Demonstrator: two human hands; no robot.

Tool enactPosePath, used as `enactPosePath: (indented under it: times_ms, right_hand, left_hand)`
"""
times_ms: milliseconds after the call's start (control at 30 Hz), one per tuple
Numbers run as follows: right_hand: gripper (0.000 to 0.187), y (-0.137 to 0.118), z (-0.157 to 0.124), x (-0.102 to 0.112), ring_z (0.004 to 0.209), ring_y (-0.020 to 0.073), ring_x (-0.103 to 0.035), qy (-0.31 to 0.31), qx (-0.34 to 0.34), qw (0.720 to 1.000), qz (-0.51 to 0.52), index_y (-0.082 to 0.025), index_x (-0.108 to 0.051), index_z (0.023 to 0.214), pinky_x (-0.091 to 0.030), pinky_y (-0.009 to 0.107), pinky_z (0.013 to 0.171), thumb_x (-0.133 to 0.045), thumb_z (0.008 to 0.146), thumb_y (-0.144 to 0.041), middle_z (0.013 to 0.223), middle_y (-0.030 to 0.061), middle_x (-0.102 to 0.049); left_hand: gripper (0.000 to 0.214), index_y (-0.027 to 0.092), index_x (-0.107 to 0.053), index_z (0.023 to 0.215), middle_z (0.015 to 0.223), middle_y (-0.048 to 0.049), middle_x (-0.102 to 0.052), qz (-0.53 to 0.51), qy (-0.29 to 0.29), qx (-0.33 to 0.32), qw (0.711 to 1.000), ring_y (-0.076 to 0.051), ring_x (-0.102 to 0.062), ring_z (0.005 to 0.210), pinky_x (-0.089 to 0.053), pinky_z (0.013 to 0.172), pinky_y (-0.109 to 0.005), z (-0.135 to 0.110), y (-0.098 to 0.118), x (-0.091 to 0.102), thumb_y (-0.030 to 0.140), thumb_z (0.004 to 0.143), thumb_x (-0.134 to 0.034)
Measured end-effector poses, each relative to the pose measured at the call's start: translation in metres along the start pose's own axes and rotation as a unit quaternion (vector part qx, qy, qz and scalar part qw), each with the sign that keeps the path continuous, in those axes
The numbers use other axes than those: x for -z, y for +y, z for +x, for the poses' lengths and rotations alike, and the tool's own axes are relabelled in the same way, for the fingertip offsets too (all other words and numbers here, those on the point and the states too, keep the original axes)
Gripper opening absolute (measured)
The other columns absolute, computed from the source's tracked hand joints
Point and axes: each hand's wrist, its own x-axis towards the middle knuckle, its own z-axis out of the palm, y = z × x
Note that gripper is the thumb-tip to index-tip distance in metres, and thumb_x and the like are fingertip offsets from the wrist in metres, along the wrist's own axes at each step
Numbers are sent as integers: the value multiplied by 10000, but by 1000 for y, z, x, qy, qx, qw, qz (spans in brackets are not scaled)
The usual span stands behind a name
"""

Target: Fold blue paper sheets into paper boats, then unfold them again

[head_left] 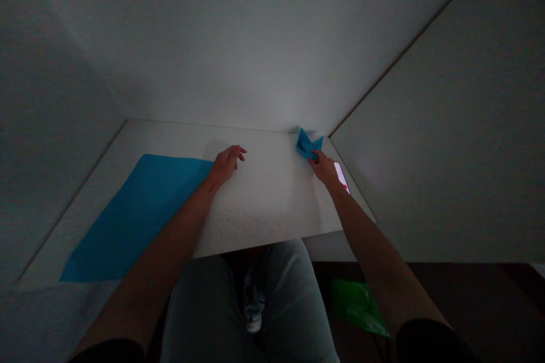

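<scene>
A folded blue paper boat (307, 146) stands at the back right of the white tabletop, close to the wall. My right hand (322, 167) pinches its near edge between thumb and fingers. Over the middle of the table is my left hand (229, 163), holding nothing, its fingers loosely bent and apart. It is beside the top right corner of a large flat sheet of blue paper (145, 210), and my left forearm crosses over the sheet's right side.
A phone (342, 177) with a lit screen lies right of my right hand, partly hidden by it. Walls border the white table (255, 204) at the back, left and right (447, 125). A green bag (357, 303) is on the dark floor below right.
</scene>
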Motion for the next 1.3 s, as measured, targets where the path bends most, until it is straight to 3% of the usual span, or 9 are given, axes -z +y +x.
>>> enactPosePath:
  times_ms: [167,333,500,600,700,833,1033,1200,1300]
  right_hand:
    - [508,-14,-67,-20,666,238,-646,68,47,987,140,-165,-698,1405,-474,338,672,-658,1017,-490,740,4,-665]
    - [470,-39,-144,-42,626,188,-553,-13,82,956,282,-198,-764,1259,-448,317,641,-636,1005,-571,710,-29,-589]
    - [453,-40,-154,-43,626,176,-528,-20,84,945,315,-195,-784,1206,-456,317,633,-653,985,-568,722,-22,-596]
    - [443,-38,-148,-44,656,203,-576,-22,82,949,304,-213,-783,1206,-499,337,650,-649,999,-582,742,-1,-627]
    - [435,-39,-152,-47,795,266,-686,-27,130,953,273,-235,-778,1179,-591,415,797,-624,1027,-613,863,66,-726]
    - [518,-48,-175,-50,1215,376,-742,-61,293,932,204,-228,-755,1306,-563,558,1100,-654,1038,-658,1296,182,-798]
    - [1176,-50,-199,-48,1660,422,-447,-162,489,854,70,-208,-380,1788,-304,606,1367,-911,860,-698,1821,192,-428]
    - [873,-14,-194,-40,1643,385,-482,-152,446,881,28,-225,-482,1745,-348,572,1318,-815,943,-316,1797,164,-479]
    - [703,10,-196,-34,1610,366,-528,-148,425,892,47,-274,-589,1676,-398,557,1267,-714,984,-263,1747,124,-560]
  left_hand:
    - [628,202,-764,1073,854,-47,-745,48,-18,-33,998,-142,-547,612,-459,615,-283,-2,8,-4,734,1087,-432]
    - [416,196,-754,1154,1034,-89,-800,118,-28,-49,991,-195,-716,894,-569,810,-313,-9,57,2,542,1113,-525]
    - [315,273,-771,1242,1305,-90,-786,310,-21,-54,949,-281,-722,1271,-550,1185,-466,-73,87,86,500,1107,-599]
    - [415,238,-733,1353,1510,-144,-721,410,56,19,910,-372,-615,1492,-447,1313,-585,-146,76,149,511,1093,-561]
    - [594,185,-654,1520,1717,-188,-570,474,56,113,871,-461,-412,1672,-355,1353,-698,-216,62,174,563,1076,-543]
    - [715,243,-540,1689,1809,-165,-460,518,9,140,844,-468,-373,1689,-301,1362,-717,-263,67,137,641,1095,-517]
    - [997,301,-494,1744,1808,-167,-458,517,-88,90,847,-500,-505,1534,-409,1255,-659,-258,102,33,877,949,-666]
    - [1448,239,-358,1813,1870,-202,-320,495,-226,14,839,-528,-428,1596,-328,1321,-647,-255,106,8,872,655,-953]
    - [1331,272,-341,1818,1876,-161,-323,488,-277,-20,828,-469,-405,1649,-324,1351,-604,-257,100,20,576,723,-1034]
